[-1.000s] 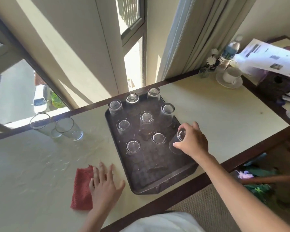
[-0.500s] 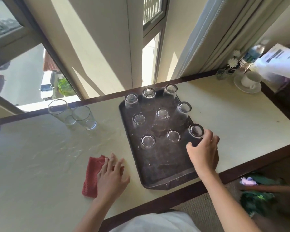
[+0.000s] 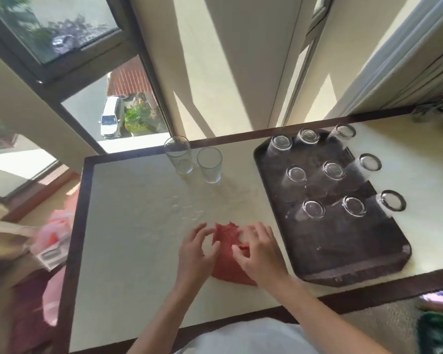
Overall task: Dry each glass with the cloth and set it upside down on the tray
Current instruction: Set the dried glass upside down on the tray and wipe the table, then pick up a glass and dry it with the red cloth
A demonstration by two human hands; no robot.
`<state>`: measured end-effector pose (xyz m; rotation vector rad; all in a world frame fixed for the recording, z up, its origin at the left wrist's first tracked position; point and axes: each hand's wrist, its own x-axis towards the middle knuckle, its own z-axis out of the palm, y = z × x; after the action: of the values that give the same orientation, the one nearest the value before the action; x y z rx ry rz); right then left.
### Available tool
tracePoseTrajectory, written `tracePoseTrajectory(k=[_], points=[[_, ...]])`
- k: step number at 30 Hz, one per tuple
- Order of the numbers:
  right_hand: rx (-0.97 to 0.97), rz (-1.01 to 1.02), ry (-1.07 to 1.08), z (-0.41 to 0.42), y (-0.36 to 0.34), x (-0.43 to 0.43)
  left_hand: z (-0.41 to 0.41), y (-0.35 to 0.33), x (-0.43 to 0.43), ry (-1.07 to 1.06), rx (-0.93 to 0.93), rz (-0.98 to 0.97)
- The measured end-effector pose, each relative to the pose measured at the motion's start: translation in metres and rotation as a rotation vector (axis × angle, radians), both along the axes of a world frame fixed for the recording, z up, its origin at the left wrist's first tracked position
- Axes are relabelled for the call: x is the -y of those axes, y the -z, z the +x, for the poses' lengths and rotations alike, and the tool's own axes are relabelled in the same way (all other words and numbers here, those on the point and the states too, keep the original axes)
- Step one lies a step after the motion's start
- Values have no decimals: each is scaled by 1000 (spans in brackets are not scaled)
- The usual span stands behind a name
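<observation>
Left hand [image 3: 195, 254], right hand [image 3: 259, 252] close, fingers curled

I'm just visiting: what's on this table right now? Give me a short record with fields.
Tray: dark tray on the right of the table
On tray: nine glasses, all upside down
Off tray: two glasses, upright, left of the tray
Cloth: red cloth, bunched, near the front edge
Hands: left hand and right hand both on the cloth; grip unclear

The cloth [image 3: 225, 264] is red, the tray [image 3: 343, 251] dark brown, the table [image 3: 138, 226] cream with dark-brown edging.
</observation>
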<state>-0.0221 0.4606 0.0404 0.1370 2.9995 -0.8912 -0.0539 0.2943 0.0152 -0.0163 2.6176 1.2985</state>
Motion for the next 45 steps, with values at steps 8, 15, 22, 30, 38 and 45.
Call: tracePoseTrajectory(k=[8,15,22,30,38,45], points=[[267,400,-191,6,70,56,-6,9,108,-265,98,-79],[51,222,-85,-8,71,51,-67,3,102,-262,84,18],[416,-756,531,-33,15,42,-179,4,67,-54,143,179],[406,-1533,889,-29,-22,16,-220,19,41,-135,-54,171],[396,-1632,908,-25,-27,10,-225,20,59,-35,-110,17],[446,-1748,748,-26,-33,3,-124,1,75,-196,66,129]])
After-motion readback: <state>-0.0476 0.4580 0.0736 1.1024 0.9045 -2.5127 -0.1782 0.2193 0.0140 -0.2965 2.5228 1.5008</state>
